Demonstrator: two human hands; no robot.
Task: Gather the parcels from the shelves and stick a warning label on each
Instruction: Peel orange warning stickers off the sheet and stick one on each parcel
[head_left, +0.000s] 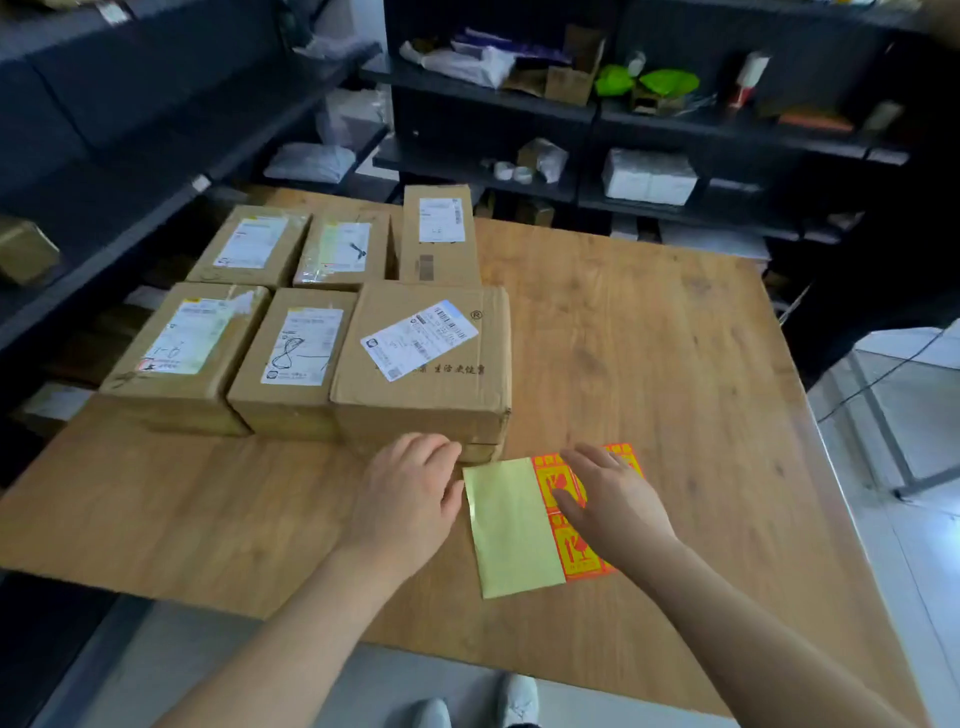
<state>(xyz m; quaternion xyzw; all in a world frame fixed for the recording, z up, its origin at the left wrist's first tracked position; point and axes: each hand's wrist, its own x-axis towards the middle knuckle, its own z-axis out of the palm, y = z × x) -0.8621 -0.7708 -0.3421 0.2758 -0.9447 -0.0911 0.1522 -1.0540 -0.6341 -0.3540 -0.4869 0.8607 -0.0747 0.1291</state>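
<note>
Though slightly askew, label sheet (509, 525) crosswise

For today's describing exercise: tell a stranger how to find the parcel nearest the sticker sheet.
On the wooden table, six cardboard parcels sit in two rows. Take the near row's right-end parcel. It is the widest, and only its shipping label lies askew.

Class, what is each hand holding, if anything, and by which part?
Nothing is clearly gripped. The right hand presses flat on the orange label sheet; the left hand touches the upper left edge of the yellow backing.
</note>
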